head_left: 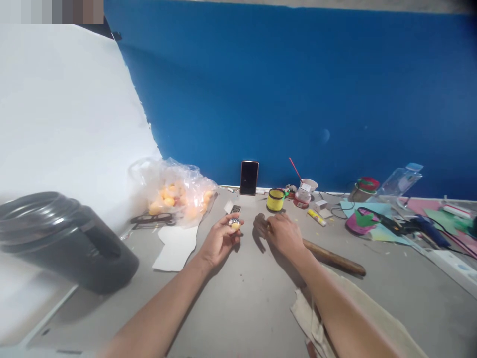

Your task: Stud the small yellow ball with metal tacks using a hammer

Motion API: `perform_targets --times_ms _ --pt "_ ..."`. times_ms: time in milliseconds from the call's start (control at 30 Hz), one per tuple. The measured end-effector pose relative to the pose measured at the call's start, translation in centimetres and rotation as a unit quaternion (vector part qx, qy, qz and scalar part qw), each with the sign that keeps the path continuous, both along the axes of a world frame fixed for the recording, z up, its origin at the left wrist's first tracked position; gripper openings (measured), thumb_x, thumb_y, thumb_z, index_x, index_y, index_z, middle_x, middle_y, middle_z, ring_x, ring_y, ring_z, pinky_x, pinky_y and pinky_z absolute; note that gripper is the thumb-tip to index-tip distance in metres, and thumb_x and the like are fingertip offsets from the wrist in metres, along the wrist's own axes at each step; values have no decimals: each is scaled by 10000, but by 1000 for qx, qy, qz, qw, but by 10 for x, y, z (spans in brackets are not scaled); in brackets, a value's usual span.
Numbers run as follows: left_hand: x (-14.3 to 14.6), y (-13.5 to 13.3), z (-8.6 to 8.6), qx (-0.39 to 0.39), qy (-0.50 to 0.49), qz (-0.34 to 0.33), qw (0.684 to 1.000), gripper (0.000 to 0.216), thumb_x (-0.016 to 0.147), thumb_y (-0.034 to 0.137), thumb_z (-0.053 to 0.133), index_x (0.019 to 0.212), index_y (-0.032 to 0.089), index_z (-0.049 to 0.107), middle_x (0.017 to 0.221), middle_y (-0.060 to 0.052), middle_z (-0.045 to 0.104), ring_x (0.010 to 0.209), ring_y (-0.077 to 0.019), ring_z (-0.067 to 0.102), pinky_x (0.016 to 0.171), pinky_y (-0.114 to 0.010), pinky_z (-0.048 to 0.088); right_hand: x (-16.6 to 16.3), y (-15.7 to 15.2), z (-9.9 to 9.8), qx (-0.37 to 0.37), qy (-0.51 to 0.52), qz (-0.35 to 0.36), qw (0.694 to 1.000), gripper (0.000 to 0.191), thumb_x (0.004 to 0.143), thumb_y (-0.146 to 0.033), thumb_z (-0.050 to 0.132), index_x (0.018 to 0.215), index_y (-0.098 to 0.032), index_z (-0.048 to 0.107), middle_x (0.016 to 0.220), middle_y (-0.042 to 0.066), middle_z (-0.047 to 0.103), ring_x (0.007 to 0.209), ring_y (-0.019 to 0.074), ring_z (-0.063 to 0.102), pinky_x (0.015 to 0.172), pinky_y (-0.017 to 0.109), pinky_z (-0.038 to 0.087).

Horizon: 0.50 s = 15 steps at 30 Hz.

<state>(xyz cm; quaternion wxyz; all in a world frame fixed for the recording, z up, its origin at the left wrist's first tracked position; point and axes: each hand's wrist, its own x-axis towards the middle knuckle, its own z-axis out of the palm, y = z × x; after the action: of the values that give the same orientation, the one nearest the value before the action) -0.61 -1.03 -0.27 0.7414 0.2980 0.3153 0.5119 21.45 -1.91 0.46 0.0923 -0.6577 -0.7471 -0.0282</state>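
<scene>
My left hand (pixel 219 239) pinches a small round object (pixel 234 223), pale yellow with a dark-and-white pattern on top; its kind is too small to make out. Just behind it lies a small dark patterned piece (pixel 236 209) beside a white scrap. Over the table, my right hand (pixel 285 232) has its fingers closed around the head end of a claw hammer (pixel 335 257). The hammer's wooden handle runs to the right beneath my forearm, and its curved dark claw points towards me. A gap separates the two hands.
A dark jar (pixel 70 243) stands large at the left. Behind are a plastic bag of orange things (pixel 175 194), glasses (pixel 152 219) and an upright phone (pixel 249 178). Rightward sit a yellow cup (pixel 275 200), a glue stick (pixel 316 217), a power strip (pixel 452 266) and a cloth (pixel 368 303).
</scene>
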Motion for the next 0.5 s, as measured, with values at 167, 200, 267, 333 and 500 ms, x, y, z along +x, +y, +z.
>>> perform_targets --times_ms 167,200,267,333,500 --pt "0 -1 2 -3 8 9 1000 480 627 32 678 1094 145 681 1002 -105 700 649 -121 629 540 -224 478 -1 -2 3 -9 1 1 1000 151 940 -225 550 1016 -216 680 1081 89 682 1101 248 549 719 293 351" --pt "1 -1 3 -6 11 13 1000 471 630 36 683 1088 145 679 998 -104 700 642 -118 624 535 -222 476 -2 -2 4 -11 1 1 1000 152 945 -228 545 1016 -217 679 1082 89 682 1102 247 550 714 291 352" --pt "1 -1 4 -12 15 19 1000 460 629 41 688 1076 148 675 981 -98 696 627 -114 615 525 -221 470 -2 -3 4 -13 2 2 1000 157 954 -237 535 1017 -218 678 1087 90 683 1107 249 550 707 288 354" --pt "1 -1 5 -17 17 23 999 462 623 44 693 1072 149 672 963 -89 691 616 -112 609 519 -221 466 -3 -3 4 -16 5 3 1000 159 955 -248 536 1020 -219 678 1093 92 685 1114 253 551 707 289 359" --pt "1 1 4 -27 17 33 999 429 643 61 705 1063 143 675 956 -84 693 612 -104 604 521 -214 457 -3 -3 5 -28 19 0 999 145 928 -254 568 1001 -220 688 1083 90 696 1110 258 567 705 302 363"
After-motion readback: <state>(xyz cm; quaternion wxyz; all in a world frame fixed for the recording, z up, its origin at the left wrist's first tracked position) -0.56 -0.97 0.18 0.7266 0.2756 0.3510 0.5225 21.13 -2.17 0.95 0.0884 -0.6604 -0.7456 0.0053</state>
